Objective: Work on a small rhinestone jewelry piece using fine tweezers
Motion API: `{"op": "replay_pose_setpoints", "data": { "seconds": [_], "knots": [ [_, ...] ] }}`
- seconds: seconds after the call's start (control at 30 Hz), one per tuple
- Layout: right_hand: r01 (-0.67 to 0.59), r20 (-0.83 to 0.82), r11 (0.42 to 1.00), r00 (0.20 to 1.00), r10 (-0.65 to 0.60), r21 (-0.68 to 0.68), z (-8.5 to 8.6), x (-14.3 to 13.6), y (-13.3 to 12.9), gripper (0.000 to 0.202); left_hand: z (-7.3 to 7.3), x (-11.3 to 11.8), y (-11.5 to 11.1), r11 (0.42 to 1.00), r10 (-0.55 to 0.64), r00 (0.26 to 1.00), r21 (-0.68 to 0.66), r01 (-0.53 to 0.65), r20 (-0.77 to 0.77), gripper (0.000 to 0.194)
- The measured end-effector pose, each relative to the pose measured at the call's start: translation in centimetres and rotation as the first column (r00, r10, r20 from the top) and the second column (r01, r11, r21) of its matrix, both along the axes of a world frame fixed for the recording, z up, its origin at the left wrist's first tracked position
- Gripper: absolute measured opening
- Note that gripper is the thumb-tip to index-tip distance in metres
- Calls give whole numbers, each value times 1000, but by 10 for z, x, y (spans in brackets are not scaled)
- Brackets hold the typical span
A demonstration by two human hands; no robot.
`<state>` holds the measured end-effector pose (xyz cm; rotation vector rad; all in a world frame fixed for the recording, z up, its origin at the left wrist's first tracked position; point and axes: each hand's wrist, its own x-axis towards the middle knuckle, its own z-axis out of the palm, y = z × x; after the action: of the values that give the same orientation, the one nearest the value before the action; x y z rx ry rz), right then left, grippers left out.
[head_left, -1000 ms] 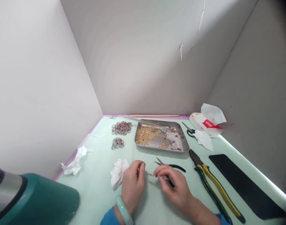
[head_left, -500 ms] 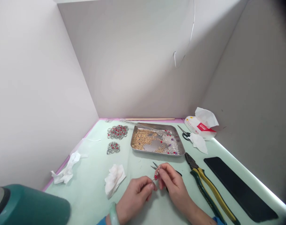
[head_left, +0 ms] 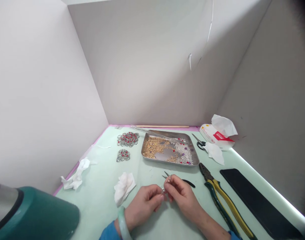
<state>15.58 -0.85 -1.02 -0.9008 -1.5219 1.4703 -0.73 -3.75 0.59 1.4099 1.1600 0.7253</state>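
Observation:
My left hand (head_left: 146, 201) and my right hand (head_left: 183, 195) meet at the front middle, each with fingertips pinched on a small beaded wire piece (head_left: 163, 190). Only a small silvery loop of it shows between the fingers; the rest is covered. A light green bangle (head_left: 122, 221) circles my left wrist. Partly under my right hand lie small pointed pliers (head_left: 189, 183) with dark handles. Beyond both hands stands a metal tray (head_left: 169, 162) of gold, clear, red and purple beads. Two piles of finished-looking wire pieces with red beads, a larger pile (head_left: 128, 139) and a smaller pile (head_left: 123, 155), lie left of it.
Large green-and-yellow pliers (head_left: 218, 196) and a black flat slab (head_left: 257, 200) lie at the right. Scissors (head_left: 199, 142) and a tissue pack (head_left: 216, 136) are behind them. Crumpled tissue (head_left: 124, 188) lies left of my hands. A green bottle (head_left: 40, 213) fills the front left.
The view has shifted slightly, moving the scene to the right. Both hands keep their pinch on the beaded wire piece, whose red bead no longer shows between the fingers.

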Motion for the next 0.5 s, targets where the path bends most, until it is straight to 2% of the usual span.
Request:
{"op": "replay_pose_setpoints", "data": {
  "seconds": [0.17, 0.3, 0.4, 0.47, 0.5],
  "knots": [
    [63, 68, 993, 995, -70, 101, -1, 0, -3, 25, -3, 1, -2, 987, 115, 986, 125, -100, -119, 22],
    [114, 100, 987, 987, -125, 114, -3, 1, -4, 27, 10, -5, -15, 939, 281, 931, 268, -216, -232, 23],
    [119, 135, 989, 982, -130, 86, -7, 0, -3, 27, 20, -15, -43, 857, 436, 845, 430, -284, -309, 18],
    [98, 146, 992, 983, -109, 75, -12, 0, -2, 28, 20, -27, -69, 760, 563, 772, 550, -345, -294, 16],
    [88, 152, 994, 983, -98, 72, -14, 0, -1, 28, 18, -34, -83, 694, 638, 722, 606, -389, -267, 16]
  ]
}}
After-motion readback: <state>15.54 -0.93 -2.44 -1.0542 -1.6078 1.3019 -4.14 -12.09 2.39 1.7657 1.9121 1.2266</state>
